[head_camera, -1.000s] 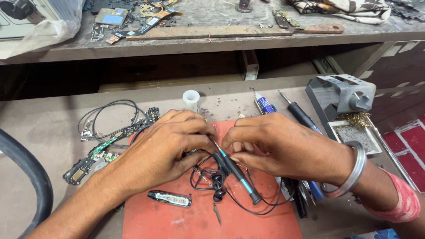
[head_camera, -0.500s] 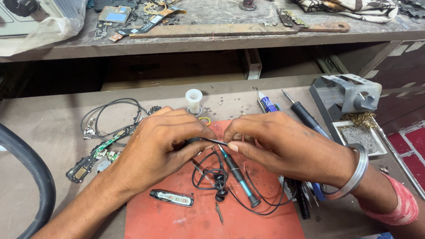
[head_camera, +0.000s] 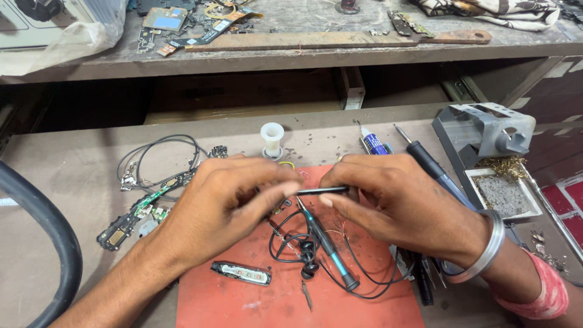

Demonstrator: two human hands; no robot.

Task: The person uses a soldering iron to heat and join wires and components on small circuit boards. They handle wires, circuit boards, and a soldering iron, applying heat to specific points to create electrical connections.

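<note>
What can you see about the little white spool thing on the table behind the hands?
The white spool stands upright on the brown worktable, just beyond the red mat. It looks like plastic, with a wide flared top, a narrower neck and a round base ringed by something darker. Its top looks hollow. No hand touches it; the left hand is nearest.
</note>
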